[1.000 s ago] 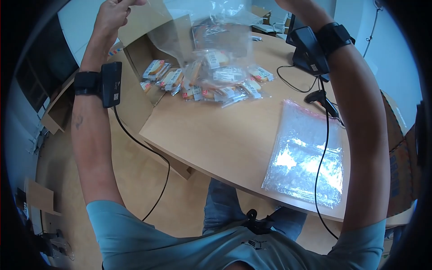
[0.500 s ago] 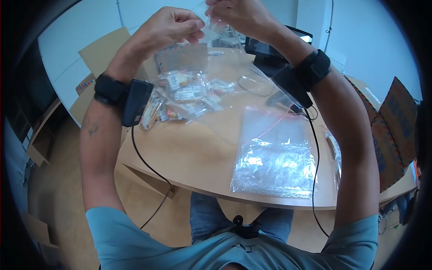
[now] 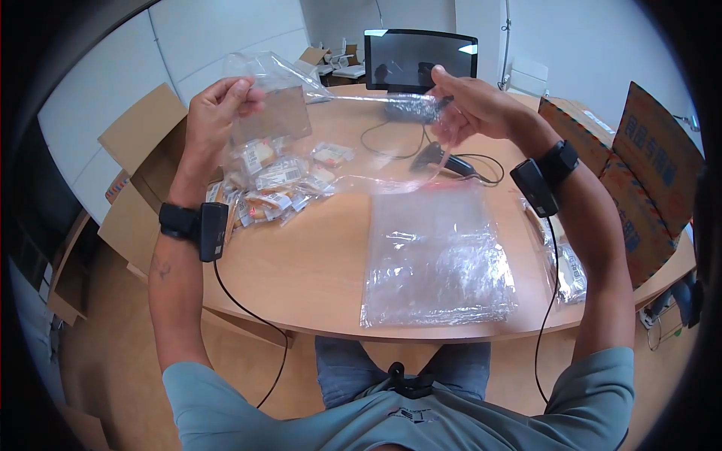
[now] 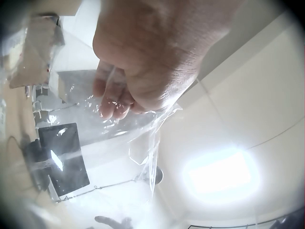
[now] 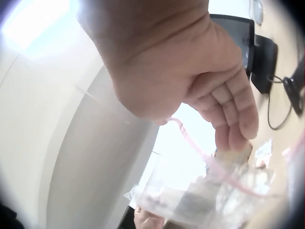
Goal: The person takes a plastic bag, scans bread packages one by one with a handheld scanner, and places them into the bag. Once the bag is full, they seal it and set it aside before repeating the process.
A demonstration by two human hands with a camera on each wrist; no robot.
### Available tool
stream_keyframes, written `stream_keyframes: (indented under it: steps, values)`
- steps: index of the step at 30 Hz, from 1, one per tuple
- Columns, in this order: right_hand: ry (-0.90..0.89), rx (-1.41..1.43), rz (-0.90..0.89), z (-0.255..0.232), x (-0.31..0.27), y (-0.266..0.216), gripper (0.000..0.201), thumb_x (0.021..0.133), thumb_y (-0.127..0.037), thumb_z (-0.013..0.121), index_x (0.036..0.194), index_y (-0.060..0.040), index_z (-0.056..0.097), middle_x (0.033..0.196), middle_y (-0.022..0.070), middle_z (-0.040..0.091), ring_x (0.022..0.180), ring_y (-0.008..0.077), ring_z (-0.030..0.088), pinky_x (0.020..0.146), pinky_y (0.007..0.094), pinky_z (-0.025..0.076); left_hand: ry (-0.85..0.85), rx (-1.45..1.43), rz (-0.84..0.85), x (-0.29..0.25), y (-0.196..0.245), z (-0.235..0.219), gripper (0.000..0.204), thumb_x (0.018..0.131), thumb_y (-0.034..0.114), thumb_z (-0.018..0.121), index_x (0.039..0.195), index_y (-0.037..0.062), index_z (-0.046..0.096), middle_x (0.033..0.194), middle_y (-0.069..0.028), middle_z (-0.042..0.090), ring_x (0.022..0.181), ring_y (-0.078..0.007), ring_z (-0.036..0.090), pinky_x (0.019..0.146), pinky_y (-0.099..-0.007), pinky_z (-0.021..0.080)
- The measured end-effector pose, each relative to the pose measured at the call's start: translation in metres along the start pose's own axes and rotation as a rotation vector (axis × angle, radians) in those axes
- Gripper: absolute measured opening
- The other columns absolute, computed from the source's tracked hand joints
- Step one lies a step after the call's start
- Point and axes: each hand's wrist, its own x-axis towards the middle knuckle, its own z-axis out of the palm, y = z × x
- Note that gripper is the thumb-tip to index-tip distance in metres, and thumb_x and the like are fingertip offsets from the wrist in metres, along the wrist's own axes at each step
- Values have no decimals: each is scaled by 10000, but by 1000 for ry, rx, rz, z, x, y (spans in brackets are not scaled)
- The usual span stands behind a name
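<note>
A clear plastic bag [image 3: 361, 183] with a pink edge stretches between both hands above the table. Its left end is gripped by the curled fingers of the left hand [image 3: 218, 113], and the left wrist view has that hand [image 4: 152, 57] with the film [image 4: 152, 138] around its fingers. At the bag's other end, the right hand [image 3: 481, 109] has its thumb raised and fingers loosely extended. Beside its palm runs the pink edge [image 5: 200, 155] in the right wrist view, where the hand [image 5: 176, 71] does not close round it. Below lies a stack of clear bags [image 3: 432, 255].
Packaged food items [image 3: 278, 177] lie piled at the left, by an open cardboard box [image 3: 143, 124]. More packets [image 3: 569, 270] are at the right, near another open box [image 3: 647, 173]. Behind stand a monitor [image 3: 421, 60] and a black scanner [image 3: 451, 161] with a cable.
Both hands have come down from the top of the head view, close together half a second ago and now wide apart. The bag, hanging before, is now spread sideways. The head view has shifted.
</note>
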Motion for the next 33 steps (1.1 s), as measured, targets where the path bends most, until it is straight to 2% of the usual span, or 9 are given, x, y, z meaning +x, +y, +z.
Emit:
stream_keyframes:
  steps: [4, 5, 9, 22, 24, 27, 28, 30, 33]
  values:
    - [-90, 255, -77, -11, 18, -1, 410, 1038, -350, 520, 1217, 18, 550, 753, 79, 633, 690, 167, 677, 633, 290, 572, -44, 20, -87, -3, 3, 0, 338, 1013, 274, 594, 1156, -26, 657, 1015, -97, 718, 922, -176, 690, 882, -323, 553]
    - [-124, 295, -112, -13, 22, 0, 226, 979, -226, 613, 981, -3, 577, 844, 70, 551, 854, 234, 644, 736, 347, 532, -43, 22, -90, -4, 3, -1, 338, 1013, 274, 594, 1156, -26, 657, 1015, -97, 718, 922, -176, 690, 882, -323, 553]
    - [1, 492, -232, -20, 31, 17, 141, 987, -149, 564, 967, -11, 590, 807, 26, 516, 830, 173, 609, 696, 296, 494, -128, -110, -99, -14, 2, -10, 367, 1020, 290, 581, 1183, -34, 642, 1063, -125, 714, 954, -209, 698, 888, -333, 550]
    - [364, -278, -336, -29, 37, 15, 431, 953, -377, 595, 1026, 44, 646, 873, 103, 639, 787, 155, 651, 660, 299, 526, 97, -93, -167, -6, 42, 14, 421, 1009, 385, 574, 983, -23, 673, 954, -147, 732, 819, -210, 725, 766, -304, 575]
    - [614, -634, -735, -23, 40, 10, 426, 937, -359, 602, 1059, 47, 642, 935, 150, 679, 767, 209, 672, 701, 325, 540, 31, -69, -165, -1, 38, 15, 425, 1012, 402, 562, 997, -9, 670, 949, -140, 729, 813, -202, 718, 749, -295, 552]
    - [564, -931, -1004, -6, 29, -23, 560, 943, -374, 644, 1314, 35, 555, 1174, 218, 675, 1135, 285, 647, 901, 388, 529, -105, 20, -124, 2, 45, 23, 428, 1017, 413, 549, 1006, 3, 672, 947, -130, 725, 824, -191, 708, 754, -293, 529]
    - [563, -927, -1005, 5, 19, -45, 560, 943, -374, 644, 1314, 35, 555, 1174, 218, 675, 1135, 285, 647, 901, 388, 529, -171, 87, -89, 1, 49, 28, 426, 1018, 407, 548, 1000, 2, 676, 949, -127, 725, 841, -186, 706, 775, -301, 530]
    - [106, -631, -905, 28, 4, -85, 400, 875, -147, 682, 1174, 103, 588, 1035, 220, 714, 963, 274, 690, 828, 344, 552, -211, 65, -45, 1, 58, 40, 429, 1021, 405, 543, 1002, -1, 682, 958, -127, 725, 862, -186, 702, 801, -309, 532]
    - [187, -753, -1024, 44, 27, -75, 462, 929, -306, 661, 1244, 27, 601, 1084, 184, 696, 1042, 255, 677, 867, 365, 537, -266, -47, 0, 1, 63, 41, 434, 1028, 400, 530, 1046, -8, 679, 978, -124, 721, 894, -185, 695, 845, -324, 534]
